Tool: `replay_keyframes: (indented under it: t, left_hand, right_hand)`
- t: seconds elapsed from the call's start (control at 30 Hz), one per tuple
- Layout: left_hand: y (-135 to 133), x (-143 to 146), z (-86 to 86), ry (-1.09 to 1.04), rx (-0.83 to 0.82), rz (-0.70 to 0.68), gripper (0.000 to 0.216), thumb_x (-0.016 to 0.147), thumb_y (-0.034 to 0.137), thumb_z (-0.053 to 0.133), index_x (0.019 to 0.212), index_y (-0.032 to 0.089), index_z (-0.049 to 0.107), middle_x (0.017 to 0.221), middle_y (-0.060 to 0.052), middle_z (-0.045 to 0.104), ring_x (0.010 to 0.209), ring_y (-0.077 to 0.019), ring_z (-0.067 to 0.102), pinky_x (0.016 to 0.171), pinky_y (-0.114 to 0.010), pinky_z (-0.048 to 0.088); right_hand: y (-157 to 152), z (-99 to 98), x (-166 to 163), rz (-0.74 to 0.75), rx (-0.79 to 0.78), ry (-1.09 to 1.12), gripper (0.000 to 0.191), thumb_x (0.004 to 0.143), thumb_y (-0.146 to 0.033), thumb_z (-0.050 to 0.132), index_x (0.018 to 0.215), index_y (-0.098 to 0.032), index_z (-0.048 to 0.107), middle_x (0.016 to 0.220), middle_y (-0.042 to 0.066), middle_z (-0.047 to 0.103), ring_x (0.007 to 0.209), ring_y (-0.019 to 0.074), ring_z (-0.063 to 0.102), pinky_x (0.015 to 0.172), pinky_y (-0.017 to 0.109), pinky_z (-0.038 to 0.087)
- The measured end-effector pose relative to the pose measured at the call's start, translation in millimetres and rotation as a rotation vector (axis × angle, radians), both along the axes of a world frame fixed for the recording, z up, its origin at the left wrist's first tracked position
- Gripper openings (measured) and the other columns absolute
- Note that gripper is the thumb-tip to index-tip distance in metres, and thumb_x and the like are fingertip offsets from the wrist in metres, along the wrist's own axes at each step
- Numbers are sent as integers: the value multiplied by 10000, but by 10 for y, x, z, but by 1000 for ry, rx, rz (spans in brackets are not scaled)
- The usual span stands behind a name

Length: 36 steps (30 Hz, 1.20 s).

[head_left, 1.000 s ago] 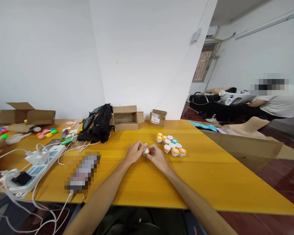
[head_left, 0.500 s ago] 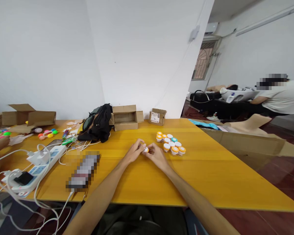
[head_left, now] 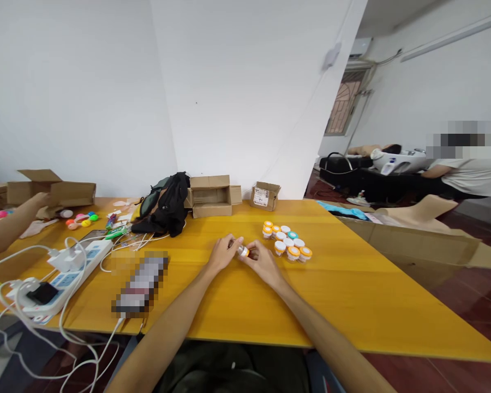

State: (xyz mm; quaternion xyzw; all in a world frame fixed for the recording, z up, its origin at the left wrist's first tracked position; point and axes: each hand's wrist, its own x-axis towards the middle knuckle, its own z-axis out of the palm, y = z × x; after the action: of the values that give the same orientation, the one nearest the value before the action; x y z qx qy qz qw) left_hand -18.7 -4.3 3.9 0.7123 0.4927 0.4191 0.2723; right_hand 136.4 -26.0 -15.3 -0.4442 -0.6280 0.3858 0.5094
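Surface: a long yellow wooden table (head_left: 352, 295) against a white wall (head_left: 85, 98); a white pillar (head_left: 249, 98) rises behind its far edge.
Room: to the right the floor is dark red, with flattened cardboard (head_left: 417, 240) beside the table; farther back a person in a white shirt (head_left: 462, 174) leans over dark furniture.
Table clutter: a black bag (head_left: 166, 204), an open cardboard box (head_left: 210, 195), a small box (head_left: 264, 196) with a white label, a white power strip (head_left: 67, 275) with plugs and cables, and coloured balls (head_left: 82, 221) at the far left.
Other person: a co-worker's arm (head_left: 12, 224) reaches in from the left edge toward another open box (head_left: 51, 188).
Left hand (head_left: 222, 254): resting on the table, fingers curled in, gripping the small jar (head_left: 243, 251) from the left.
Right hand (head_left: 262, 261): knuckles up, fingertips pinching the same jar from the right; both hands meet around it.
Jar position: just above the tabletop, between the two hands, near the cluster of jars (head_left: 287, 242) with orange, white and teal lids.
Writing: the label on the small box is too small to read.
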Motion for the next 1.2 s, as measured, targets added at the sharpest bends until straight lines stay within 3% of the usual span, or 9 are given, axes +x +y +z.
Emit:
replay_keyframes:
  t: [0.17, 0.3, 0.43, 0.57, 0.67, 0.87, 1.03, 1.2]
  left_hand:
    - [11, -62, 69, -157, 22, 107, 363, 875, 491, 477, 635, 220, 461, 612, 7, 605, 618, -152, 542, 641, -269, 416]
    - [20, -190, 169, -228, 113, 323, 263, 888, 353, 416, 657, 229, 424, 633, 12, 586, 656, -160, 561, 670, -271, 414]
    - [32, -308, 210, -18, 120, 463, 179, 859, 296, 491, 693, 236, 463, 672, 1, 594, 683, -182, 575, 669, -283, 388]
    - [53, -347, 164, 269, 44, 429, 142, 828, 253, 587, 704, 235, 520, 742, -37, 633, 745, -212, 611, 699, -299, 389]
    - [71, -350, 123, 366, -11, 364, 142, 845, 252, 600, 713, 231, 553, 781, -63, 657, 775, -226, 627, 707, -304, 397]
    - [100, -366, 84, 427, -26, 359, 137, 882, 309, 604, 777, 222, 592, 870, -88, 683, 847, -243, 645, 743, -316, 422]
    - [127, -412, 45, 447, -4, 434, 90, 883, 285, 618, 915, 203, 603, 979, -120, 672, 996, -283, 634, 840, -354, 435]
    - [144, -415, 25, 375, 111, 525, 279, 833, 262, 681, 1080, 181, 579, 1143, -154, 615, 1084, -316, 579, 903, -414, 430]
  right_hand:
    - [-4, 6, 8, 30, -7, -7, 313, 636, -427, 755, 816, -243, 578, 737, -5, 709, 697, 210, 680, 693, 356, 564]
    - [-7, -2, 9, 74, 28, -41, 277, 677, -392, 714, 892, -233, 643, 824, 13, 733, 748, 213, 684, 709, 346, 556]
    - [-26, 7, 3, 119, 63, -83, 248, 683, -368, 701, 888, -231, 681, 887, 19, 746, 796, 218, 683, 743, 351, 553]
    - [-60, 46, -3, 131, 51, -102, 227, 684, -368, 694, 875, -245, 688, 895, 7, 753, 797, 216, 674, 757, 352, 549]
    - [-74, 67, 2, 127, 31, -109, 212, 677, -353, 688, 861, -246, 682, 862, 0, 743, 761, 205, 660, 734, 336, 540]
    - [-66, 65, 14, 114, 18, -105, 211, 664, -344, 697, 847, -241, 671, 811, -8, 728, 740, 199, 653, 724, 333, 535]
    - [-69, 66, 12, 127, 13, -97, 217, 654, -325, 694, 853, -242, 667, 830, 1, 741, 765, 211, 665, 739, 346, 538]
    - [-41, 33, 2, 143, -4, -42, 239, 657, -336, 702, 867, -234, 647, 866, 15, 748, 802, 212, 681, 773, 356, 544]
